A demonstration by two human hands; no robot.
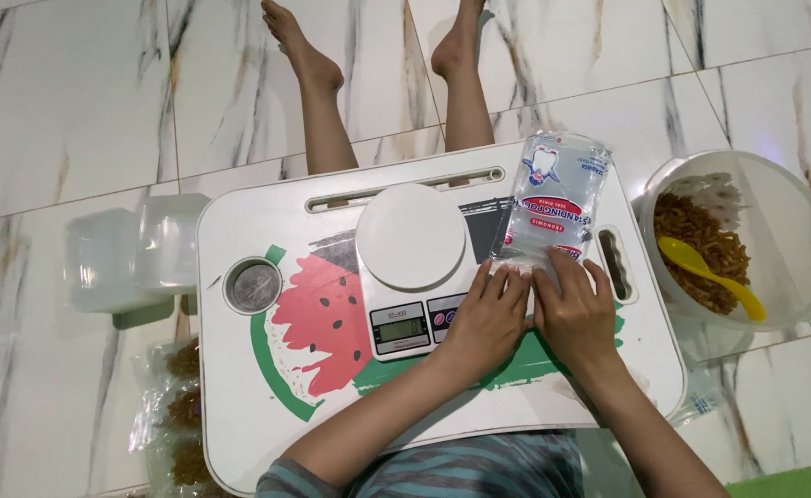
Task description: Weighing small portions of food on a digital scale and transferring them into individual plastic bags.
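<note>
Both hands lay flat and side by side, fingers extended and pressed down on the near edge of a clear plastic standing pouch (557, 198) printed in red and blue, gripping nothing between them. The left hand (485, 318) covered the pouch's near-left corner; the right hand (576, 314) covered its near-right corner and sat a little more squarely over the bag. The pouch lay flat on the counter (239, 433), a white lap tray with a watermelon picture, and stretched directly away from the hands, its long axis running from the fingertips toward the far edge with a slight tilt to the right.

Just to the left of the pouch stood a white digital kitchen scale (412, 263) with a round platform and a small grey display, the left hand touching or nearly touching its front corner. A round metal-lined cup recess (254, 286) was set in the tray's left side.

On the marble-patterned tile floor (73, 101) to the right stood a large clear plastic tub (793, 217) of brown fried snacks with a yellow plastic spoon (708, 274) resting in them. To the left sat empty translucent containers (133, 254), and nearer the person, filled snack bags (175, 415). The person's bare legs (318, 101) extended beyond the tray.
</note>
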